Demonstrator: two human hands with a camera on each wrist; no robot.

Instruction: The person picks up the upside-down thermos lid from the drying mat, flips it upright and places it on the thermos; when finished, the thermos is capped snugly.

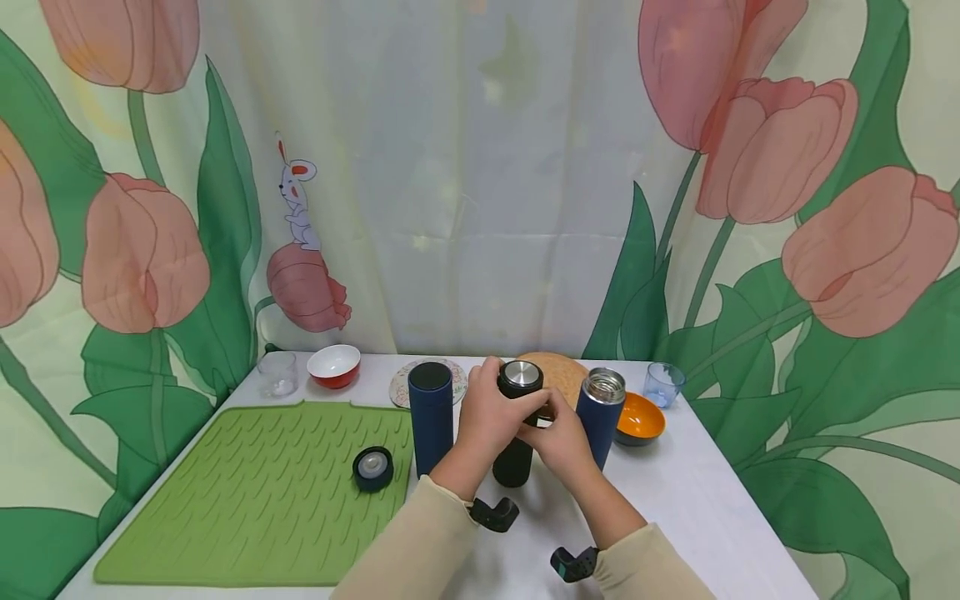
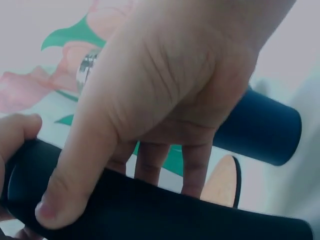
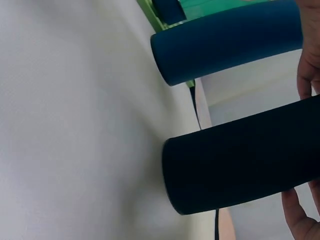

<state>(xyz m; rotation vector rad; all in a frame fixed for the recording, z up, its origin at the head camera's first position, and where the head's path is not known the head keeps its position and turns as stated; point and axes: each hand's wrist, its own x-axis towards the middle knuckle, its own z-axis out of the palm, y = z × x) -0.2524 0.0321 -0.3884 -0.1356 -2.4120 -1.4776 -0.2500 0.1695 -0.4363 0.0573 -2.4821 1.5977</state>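
Note:
A black thermos bottle (image 1: 513, 463) with a shiny steel disc on its top stands upright between both hands. My left hand (image 1: 480, 417) grips it around the upper end, thumb across the front. Just below, my right hand (image 1: 564, 443) holds it from the right side, thumb in front and fingers behind in the left wrist view. The fingers cover much of its upper body. To the left is a navy thermos (image 1: 432, 429) with a dark top. On the right an uncovered navy thermos (image 1: 598, 425) shows its bare steel mouth.
A dark screw lid (image 1: 372, 468) lies on the green drying mat (image 1: 247, 500) at left. Farther back are a clear glass (image 1: 278, 375), a red bowl (image 1: 334, 367), a patterned round mat (image 1: 405, 383), a round cork-coloured board (image 1: 562, 375), an orange bowl (image 1: 640, 419) and a bluish glass (image 1: 663, 385).

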